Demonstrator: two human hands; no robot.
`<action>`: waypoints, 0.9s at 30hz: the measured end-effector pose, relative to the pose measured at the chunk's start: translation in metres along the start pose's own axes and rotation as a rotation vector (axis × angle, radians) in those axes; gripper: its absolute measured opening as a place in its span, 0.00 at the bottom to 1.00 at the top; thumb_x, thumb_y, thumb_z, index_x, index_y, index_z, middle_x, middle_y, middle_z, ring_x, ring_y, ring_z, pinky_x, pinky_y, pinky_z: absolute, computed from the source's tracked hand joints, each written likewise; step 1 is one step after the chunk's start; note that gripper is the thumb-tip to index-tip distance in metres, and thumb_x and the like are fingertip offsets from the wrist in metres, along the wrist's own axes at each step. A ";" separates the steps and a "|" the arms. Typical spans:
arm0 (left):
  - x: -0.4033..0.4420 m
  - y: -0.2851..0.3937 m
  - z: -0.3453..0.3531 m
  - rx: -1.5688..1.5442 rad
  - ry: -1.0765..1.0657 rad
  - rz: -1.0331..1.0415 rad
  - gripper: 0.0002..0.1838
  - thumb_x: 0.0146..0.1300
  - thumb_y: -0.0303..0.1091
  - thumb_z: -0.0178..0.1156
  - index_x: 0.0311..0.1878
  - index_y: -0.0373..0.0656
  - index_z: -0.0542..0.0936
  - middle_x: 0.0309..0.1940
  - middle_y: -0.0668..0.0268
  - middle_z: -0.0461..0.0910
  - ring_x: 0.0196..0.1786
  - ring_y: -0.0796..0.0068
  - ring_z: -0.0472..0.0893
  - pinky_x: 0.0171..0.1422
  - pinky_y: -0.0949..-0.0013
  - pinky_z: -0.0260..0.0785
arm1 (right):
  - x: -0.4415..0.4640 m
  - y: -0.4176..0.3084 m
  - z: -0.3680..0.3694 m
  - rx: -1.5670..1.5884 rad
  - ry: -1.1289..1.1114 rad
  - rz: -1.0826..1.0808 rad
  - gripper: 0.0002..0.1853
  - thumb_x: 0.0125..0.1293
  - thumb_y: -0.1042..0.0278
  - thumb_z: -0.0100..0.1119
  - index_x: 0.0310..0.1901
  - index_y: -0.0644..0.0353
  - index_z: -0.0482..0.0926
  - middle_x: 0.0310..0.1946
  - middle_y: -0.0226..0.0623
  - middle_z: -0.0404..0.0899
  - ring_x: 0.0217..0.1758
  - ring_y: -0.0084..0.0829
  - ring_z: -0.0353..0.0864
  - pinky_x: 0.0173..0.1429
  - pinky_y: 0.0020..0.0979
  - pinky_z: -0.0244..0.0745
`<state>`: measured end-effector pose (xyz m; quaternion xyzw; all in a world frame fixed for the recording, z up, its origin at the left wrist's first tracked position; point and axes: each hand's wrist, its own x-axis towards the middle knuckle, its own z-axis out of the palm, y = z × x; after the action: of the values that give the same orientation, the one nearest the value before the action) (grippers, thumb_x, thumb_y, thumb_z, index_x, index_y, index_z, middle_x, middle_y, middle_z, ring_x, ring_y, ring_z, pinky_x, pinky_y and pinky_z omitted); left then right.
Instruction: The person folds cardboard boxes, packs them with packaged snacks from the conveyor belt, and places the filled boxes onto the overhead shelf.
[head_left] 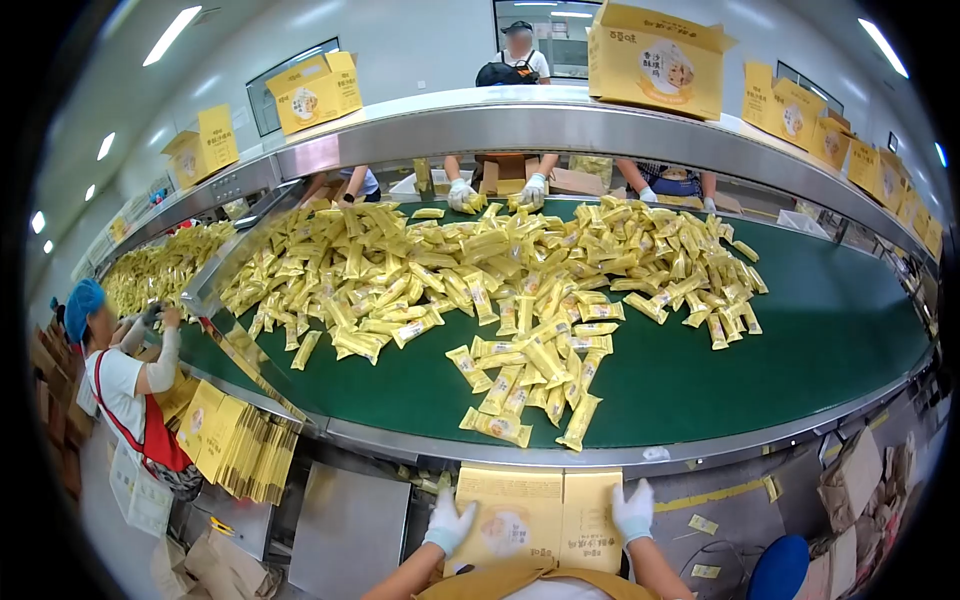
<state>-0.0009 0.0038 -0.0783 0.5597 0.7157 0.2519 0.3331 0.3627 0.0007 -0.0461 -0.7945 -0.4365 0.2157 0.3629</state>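
A yellow printed cardboard carton [520,515] is held between my two white-gloved hands at the bottom of the view, close to my body. My left hand [451,522] grips its left edge, while my right hand [633,512] has hold of the right edge. The carton's far side lies near the metal rim of the green conveyor belt [720,395]. On that belt, just beyond the carton, a heap of yellow wrapped snack packets [520,380] spreads back to the far side. Whether the carton is folded flat or set up, I cannot tell.
Flat yellow cartons [235,440] stand stacked at left beside a worker in a red apron [135,405]. Several gloved hands reach in from the far side. Open cartons [655,60] line the overhead shelf. A metal table [350,530] and a blue stool [780,568] flank me.
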 end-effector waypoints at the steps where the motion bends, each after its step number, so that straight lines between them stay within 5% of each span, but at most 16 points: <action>1: 0.007 -0.005 0.004 -0.120 -0.188 -0.105 0.53 0.64 0.62 0.62 0.75 0.25 0.55 0.70 0.34 0.66 0.70 0.36 0.69 0.73 0.53 0.63 | 0.003 0.025 0.025 0.060 -0.074 0.054 0.27 0.64 0.55 0.68 0.52 0.72 0.74 0.50 0.60 0.78 0.55 0.54 0.78 0.62 0.44 0.72; 3: 0.007 0.018 0.002 -0.092 -0.147 -0.110 0.54 0.64 0.62 0.63 0.76 0.26 0.54 0.70 0.33 0.65 0.71 0.37 0.69 0.73 0.54 0.63 | 0.001 0.020 0.028 0.062 -0.196 0.132 0.31 0.66 0.50 0.66 0.53 0.75 0.70 0.52 0.62 0.74 0.59 0.56 0.75 0.66 0.45 0.68; 6: 0.004 0.028 -0.003 -0.142 -0.143 -0.154 0.55 0.63 0.61 0.64 0.76 0.25 0.54 0.70 0.33 0.66 0.71 0.38 0.69 0.74 0.55 0.63 | 0.003 0.006 0.002 0.182 -0.473 0.262 0.50 0.69 0.37 0.57 0.76 0.74 0.54 0.72 0.60 0.64 0.74 0.48 0.67 0.75 0.36 0.61; 9: 0.002 0.016 -0.001 -0.185 -0.099 -0.098 0.52 0.64 0.60 0.64 0.75 0.25 0.56 0.70 0.35 0.67 0.70 0.41 0.71 0.73 0.56 0.64 | 0.002 0.053 0.023 0.434 -0.377 0.149 0.42 0.72 0.44 0.57 0.74 0.70 0.58 0.67 0.51 0.70 0.69 0.40 0.71 0.72 0.36 0.64; 13: -0.016 0.036 -0.014 -0.320 0.074 -0.046 0.42 0.70 0.51 0.61 0.73 0.26 0.61 0.66 0.38 0.73 0.67 0.49 0.76 0.71 0.59 0.67 | -0.025 -0.018 -0.028 0.711 -0.401 0.115 0.30 0.75 0.51 0.54 0.68 0.65 0.66 0.60 0.42 0.75 0.63 0.33 0.74 0.68 0.36 0.68; 16: -0.030 0.060 -0.033 -0.837 0.152 0.043 0.33 0.74 0.42 0.56 0.72 0.26 0.64 0.64 0.42 0.77 0.65 0.58 0.78 0.69 0.62 0.69 | -0.032 -0.020 -0.037 0.828 -0.270 0.079 0.25 0.76 0.51 0.52 0.64 0.63 0.70 0.58 0.39 0.76 0.61 0.31 0.75 0.67 0.37 0.69; 19: -0.028 0.052 -0.059 -0.950 -0.194 0.170 0.28 0.77 0.42 0.48 0.70 0.28 0.69 0.66 0.50 0.76 0.67 0.62 0.77 0.70 0.62 0.68 | -0.018 -0.007 -0.049 0.953 -0.101 -0.077 0.22 0.77 0.50 0.49 0.57 0.62 0.72 0.55 0.40 0.76 0.57 0.29 0.74 0.65 0.37 0.70; 20: -0.045 0.090 -0.080 -1.092 -0.383 0.152 0.31 0.78 0.49 0.44 0.70 0.29 0.70 0.68 0.51 0.75 0.68 0.61 0.75 0.72 0.60 0.66 | -0.033 -0.092 -0.087 1.204 -0.146 -0.107 0.23 0.78 0.49 0.46 0.57 0.64 0.72 0.55 0.38 0.76 0.57 0.31 0.75 0.65 0.37 0.70; 22: -0.063 0.118 -0.096 -1.039 -0.738 0.117 0.37 0.76 0.55 0.38 0.70 0.28 0.71 0.70 0.54 0.73 0.72 0.58 0.71 0.78 0.56 0.59 | -0.005 -0.037 -0.095 0.842 -0.025 -0.352 0.29 0.79 0.44 0.45 0.67 0.61 0.69 0.64 0.39 0.73 0.66 0.33 0.73 0.70 0.38 0.68; 24: -0.067 0.143 -0.098 -0.766 -0.925 0.695 0.39 0.78 0.58 0.37 0.73 0.31 0.68 0.76 0.49 0.64 0.78 0.57 0.63 0.81 0.59 0.51 | -0.004 -0.040 -0.093 0.841 -0.025 -0.289 0.30 0.80 0.44 0.43 0.69 0.62 0.67 0.65 0.39 0.72 0.67 0.33 0.72 0.70 0.37 0.68; 27: -0.068 0.171 -0.092 -0.594 -1.107 0.853 0.32 0.78 0.50 0.41 0.72 0.34 0.71 0.78 0.47 0.61 0.81 0.54 0.58 0.82 0.60 0.48 | 0.002 -0.055 -0.090 0.846 -0.023 -0.205 0.31 0.81 0.45 0.41 0.73 0.62 0.63 0.66 0.40 0.70 0.68 0.32 0.70 0.70 0.36 0.67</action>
<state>0.0480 -0.0190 0.1204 0.7197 0.0678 0.2235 0.6538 0.3932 -0.0125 0.0540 -0.5259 -0.3904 0.3471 0.6713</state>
